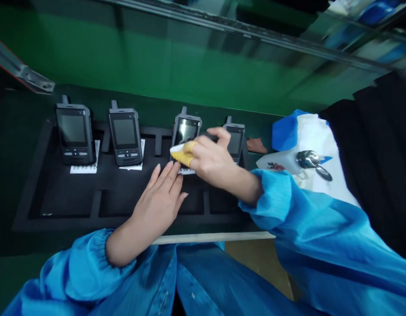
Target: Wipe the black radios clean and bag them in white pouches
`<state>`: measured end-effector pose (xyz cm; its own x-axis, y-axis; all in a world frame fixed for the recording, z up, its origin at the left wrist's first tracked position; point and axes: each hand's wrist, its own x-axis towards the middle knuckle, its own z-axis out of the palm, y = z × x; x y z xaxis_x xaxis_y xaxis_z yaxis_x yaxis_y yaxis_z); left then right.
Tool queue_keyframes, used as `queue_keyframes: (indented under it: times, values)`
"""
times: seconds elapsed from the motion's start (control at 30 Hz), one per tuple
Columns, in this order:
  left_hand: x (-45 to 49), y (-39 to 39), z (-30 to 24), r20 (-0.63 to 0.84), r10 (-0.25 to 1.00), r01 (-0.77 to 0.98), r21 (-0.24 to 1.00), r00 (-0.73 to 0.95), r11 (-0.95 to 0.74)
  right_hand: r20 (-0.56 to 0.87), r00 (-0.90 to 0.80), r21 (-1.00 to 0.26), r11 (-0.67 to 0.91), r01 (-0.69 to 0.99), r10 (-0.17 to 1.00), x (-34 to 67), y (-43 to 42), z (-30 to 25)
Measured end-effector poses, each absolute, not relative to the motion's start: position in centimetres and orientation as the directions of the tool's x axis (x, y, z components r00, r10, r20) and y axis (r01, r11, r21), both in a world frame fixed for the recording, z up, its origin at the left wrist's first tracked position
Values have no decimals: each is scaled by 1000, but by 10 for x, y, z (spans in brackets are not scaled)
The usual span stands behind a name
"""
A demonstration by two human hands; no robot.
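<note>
My right hand [212, 160], with yellow coverings on some fingers, reaches over the third handheld radio [187, 127] from the left. Its fingers are drawn together around a small white piece [176, 150], at the radio's lower front; whether this is cloth or paper I cannot tell. My left hand [162, 195] lies flat, fingers stretched out, their tips beside that radio's lower edge. Partly behind my right hand is another radio [235, 137]. Two more radios, one at far left [72, 129] and one beside it [124, 131], lie screen up with white barcode labels under them.
The radios rest on a black compartmented tray [96, 204]. To the right are a blue bin [285, 131], a white bottle [278, 161] with a metal cap, a brown scrap [256, 145] and black material [370, 153]. A metal bracket [35, 79] juts in at upper left.
</note>
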<state>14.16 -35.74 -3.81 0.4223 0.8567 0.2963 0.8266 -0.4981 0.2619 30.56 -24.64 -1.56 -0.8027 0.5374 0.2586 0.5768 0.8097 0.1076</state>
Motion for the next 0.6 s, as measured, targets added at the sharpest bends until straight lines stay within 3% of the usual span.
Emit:
queue_keyframes:
  times: [0.1, 0.17, 0.37, 0.43, 0.6]
  values:
    - [142, -358, -38, 296, 857, 823, 272, 422, -499, 332, -661, 69, 682, 728, 672, 308, -229, -10]
    - [142, -358, -37, 290, 859, 821, 281, 422, -498, 367, -617, 49, 648, 760, 696, 313, -226, -12]
    - [142, -357, -38, 304, 854, 818, 279, 421, -503, 407, -768, 123, 804, 582, 494, 331, -261, -33]
    - [142, -357, -38, 305, 854, 820, 273, 421, -502, 399, -781, 158, 803, 574, 480, 325, -261, -32]
    - [142, -357, -38, 305, 849, 826, 243, 432, -508, 316, -681, 115, 686, 718, 660, 291, -233, -7]
